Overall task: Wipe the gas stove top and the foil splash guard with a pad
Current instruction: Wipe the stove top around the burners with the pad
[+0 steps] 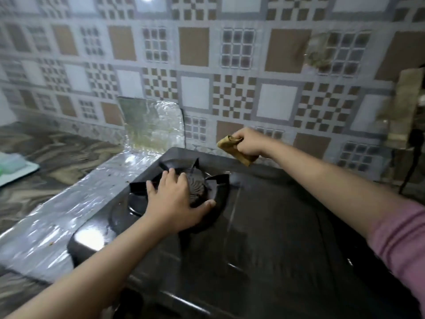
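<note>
At the back edge of the black glass gas stove top: right hand with fingers curled tight round a crumpled mustard-yellow pad, lifted clear of the glass; left hand spread flat, fingers straight, pressing on the black pan-support grate over the burner. Seemingly between strokes on the stove top, with the crinkled silver foil splash guard upright against the patterned wall just beyond, probably not yet wiped. Next, likely: pad down onto the glass, round the grate.
</note>
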